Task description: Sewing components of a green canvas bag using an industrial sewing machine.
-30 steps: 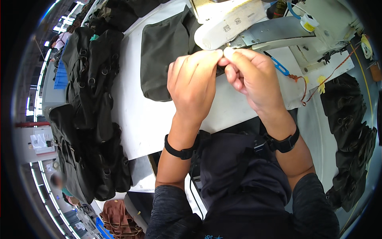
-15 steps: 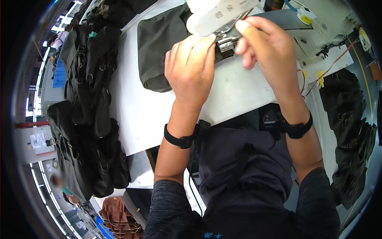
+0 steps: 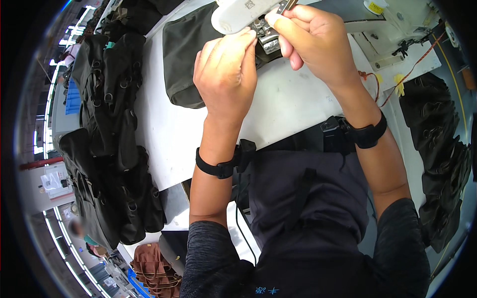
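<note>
My left hand point(image 3: 225, 74) is closed in a pinch beside the metal needle and presser-foot parts point(image 3: 267, 37) of a sewing machine; what its fingertips hold, if anything, is too small to make out. My right hand point(image 3: 318, 44) has its thumb and forefinger closed on a slim metal tool point(image 3: 285, 7), whose exact kind I cannot tell, right of the foot. Above both hands is the machine's white rounded head point(image 3: 238, 17). A dark olive fabric bag point(image 3: 186, 59) lies at the machine, left of and partly behind my left hand.
On the left hangs a heap of dark bags with metal rings point(image 3: 107, 124). More dark bags point(image 3: 435, 149) are piled at the right. Brown bags point(image 3: 155, 268) sit at the lower left. The white worktable point(image 3: 278, 102) ends near my waist. An orange cord point(image 3: 405, 87) runs at right.
Both hands and the machine appear shifted left and up in the view. My right hand has come closer to my left hand at the presser foot.
</note>
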A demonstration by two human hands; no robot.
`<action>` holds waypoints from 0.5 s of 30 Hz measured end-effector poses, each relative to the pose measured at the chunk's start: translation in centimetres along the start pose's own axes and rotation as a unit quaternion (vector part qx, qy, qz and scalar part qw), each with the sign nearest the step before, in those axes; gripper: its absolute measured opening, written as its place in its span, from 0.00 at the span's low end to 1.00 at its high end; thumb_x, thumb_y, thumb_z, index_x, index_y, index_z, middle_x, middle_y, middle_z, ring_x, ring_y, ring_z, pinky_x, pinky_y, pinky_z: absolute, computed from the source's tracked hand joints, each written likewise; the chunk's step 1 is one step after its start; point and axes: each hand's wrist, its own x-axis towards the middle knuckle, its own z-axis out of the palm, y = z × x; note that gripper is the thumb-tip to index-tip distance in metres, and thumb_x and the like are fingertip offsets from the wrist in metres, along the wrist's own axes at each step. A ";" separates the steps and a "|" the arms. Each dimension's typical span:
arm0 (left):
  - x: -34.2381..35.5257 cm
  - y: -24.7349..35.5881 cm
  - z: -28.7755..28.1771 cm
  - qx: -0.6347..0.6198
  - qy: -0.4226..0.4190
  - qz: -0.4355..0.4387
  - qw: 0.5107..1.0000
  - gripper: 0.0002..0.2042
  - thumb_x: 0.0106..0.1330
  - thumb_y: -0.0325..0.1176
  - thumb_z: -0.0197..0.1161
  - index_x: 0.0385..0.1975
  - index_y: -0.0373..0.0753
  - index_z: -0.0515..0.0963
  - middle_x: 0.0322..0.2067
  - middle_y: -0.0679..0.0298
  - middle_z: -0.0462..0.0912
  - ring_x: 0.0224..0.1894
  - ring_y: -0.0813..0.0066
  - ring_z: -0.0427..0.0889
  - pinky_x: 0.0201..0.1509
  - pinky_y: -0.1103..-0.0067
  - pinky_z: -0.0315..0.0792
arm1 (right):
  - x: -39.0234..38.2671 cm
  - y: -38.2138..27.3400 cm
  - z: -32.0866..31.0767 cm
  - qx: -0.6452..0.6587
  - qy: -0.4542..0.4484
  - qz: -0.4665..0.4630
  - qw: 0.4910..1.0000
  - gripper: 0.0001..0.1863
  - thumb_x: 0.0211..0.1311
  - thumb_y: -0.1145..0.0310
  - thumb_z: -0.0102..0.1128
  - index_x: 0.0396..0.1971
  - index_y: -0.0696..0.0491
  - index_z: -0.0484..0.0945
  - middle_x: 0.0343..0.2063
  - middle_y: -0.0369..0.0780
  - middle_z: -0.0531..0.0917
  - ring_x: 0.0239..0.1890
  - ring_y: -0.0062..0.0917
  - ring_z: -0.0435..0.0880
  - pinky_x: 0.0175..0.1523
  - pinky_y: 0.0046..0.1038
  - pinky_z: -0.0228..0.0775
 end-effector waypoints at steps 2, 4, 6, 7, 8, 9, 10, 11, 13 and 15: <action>0.1 0.0 0.1 -0.001 0.002 0.001 1.000 0.08 0.59 0.17 0.70 0.36 0.34 0.87 0.39 0.59 0.91 0.39 0.66 0.88 0.46 0.76 0.79 | 0.1 0.1 0.3 0.021 0.027 -0.038 0.999 0.12 0.70 0.70 0.63 0.31 0.64 0.81 0.17 0.38 0.82 0.12 0.19 0.78 0.18 0.21 0.68; 0.1 0.1 0.2 0.000 0.000 0.001 1.000 0.08 0.59 0.18 0.70 0.36 0.34 0.87 0.39 0.59 0.91 0.39 0.67 0.88 0.46 0.76 0.79 | 0.0 -0.1 0.1 0.014 0.028 -0.032 0.999 0.12 0.71 0.69 0.62 0.30 0.64 0.81 0.17 0.38 0.82 0.13 0.19 0.78 0.19 0.22 0.68; 0.1 -0.1 0.3 0.000 0.006 0.007 1.000 0.07 0.59 0.18 0.70 0.36 0.35 0.87 0.39 0.60 0.91 0.38 0.67 0.88 0.45 0.76 0.79 | 0.0 -0.2 0.3 0.010 0.030 -0.030 0.999 0.13 0.71 0.69 0.62 0.29 0.63 0.81 0.17 0.38 0.82 0.13 0.19 0.79 0.19 0.23 0.69; 0.1 -0.2 0.3 0.001 0.004 0.009 1.000 0.07 0.59 0.18 0.70 0.36 0.35 0.87 0.39 0.60 0.91 0.38 0.67 0.88 0.45 0.76 0.79 | 0.0 -0.2 0.4 0.009 0.033 -0.029 0.999 0.13 0.71 0.69 0.62 0.29 0.63 0.81 0.16 0.38 0.81 0.13 0.19 0.79 0.19 0.23 0.69; 0.0 -0.2 0.2 0.005 0.006 0.007 1.000 0.07 0.59 0.18 0.70 0.36 0.35 0.87 0.38 0.60 0.91 0.38 0.67 0.88 0.45 0.76 0.79 | -0.1 -0.2 0.5 0.009 0.036 -0.028 0.999 0.13 0.70 0.69 0.62 0.28 0.63 0.81 0.16 0.38 0.81 0.13 0.20 0.79 0.19 0.23 0.69; 0.0 -0.2 0.2 0.008 0.008 0.006 1.000 0.07 0.59 0.18 0.70 0.36 0.35 0.87 0.38 0.60 0.91 0.37 0.68 0.87 0.44 0.77 0.79 | -0.1 -0.1 0.5 0.012 0.037 -0.028 0.999 0.13 0.70 0.69 0.62 0.28 0.63 0.81 0.16 0.38 0.81 0.13 0.20 0.79 0.19 0.23 0.69; 0.0 -0.4 0.3 0.007 0.013 0.008 1.000 0.07 0.59 0.18 0.70 0.35 0.36 0.87 0.38 0.61 0.91 0.37 0.67 0.87 0.44 0.77 0.78 | 0.0 0.0 0.4 0.005 0.032 -0.025 0.999 0.14 0.70 0.68 0.62 0.28 0.63 0.80 0.16 0.38 0.81 0.13 0.20 0.79 0.19 0.22 0.69; 0.1 -0.1 0.2 0.006 0.011 0.009 1.000 0.07 0.59 0.18 0.70 0.35 0.36 0.87 0.38 0.61 0.91 0.37 0.67 0.87 0.44 0.77 0.78 | -0.1 0.0 0.3 -0.003 0.028 -0.020 0.999 0.14 0.70 0.68 0.63 0.28 0.63 0.80 0.16 0.38 0.81 0.13 0.20 0.79 0.18 0.22 0.69; 0.5 0.4 -0.1 0.021 -0.012 -0.009 1.000 0.06 0.62 0.20 0.69 0.37 0.35 0.87 0.39 0.60 0.91 0.38 0.70 0.88 0.46 0.78 0.78 | 0.0 -0.5 0.3 0.005 0.034 -0.007 0.999 0.14 0.70 0.68 0.63 0.27 0.63 0.80 0.16 0.38 0.81 0.12 0.19 0.79 0.18 0.22 0.69; 0.8 0.6 -0.6 -0.018 -0.042 -0.041 0.998 0.05 0.64 0.21 0.69 0.38 0.34 0.87 0.40 0.60 0.91 0.39 0.72 0.88 0.47 0.79 0.78 | 0.0 -0.2 0.2 0.008 0.045 0.008 0.999 0.14 0.70 0.68 0.63 0.27 0.63 0.80 0.16 0.38 0.81 0.12 0.19 0.79 0.18 0.23 0.69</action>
